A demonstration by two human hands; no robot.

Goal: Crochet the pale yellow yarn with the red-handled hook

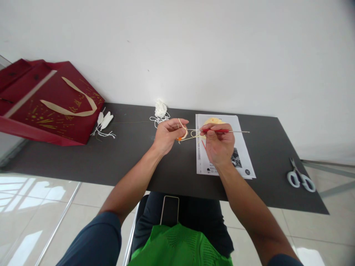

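My left hand (pixel 168 136) pinches a small cream-yellow crochet piece (pixel 185 133), with a strand of yarn running over the fingers. A small orange bit (pixel 180 139) shows at the lower edge of the piece, too small to name. In my right hand (pixel 220 147) is a crochet hook with a red handle (pixel 222 130); its thin shaft points left to the crochet piece, and the other metal end sticks out to the right. Pale yellow yarn (pixel 191 138) loops between the hands. Behind my right hand, a yellow ball of yarn (pixel 213 121) is partly hidden.
Printed sheets (pixel 205 162) lie under my right hand on the dark table (pixel 133 159). White yarn (pixel 160 109) sits near the wall. White tasselled pieces (pixel 105 120) lie by a red gift bag (pixel 63 107). Scissors (pixel 301 177) rest at right; a phone (pixel 170 210) is on my lap.
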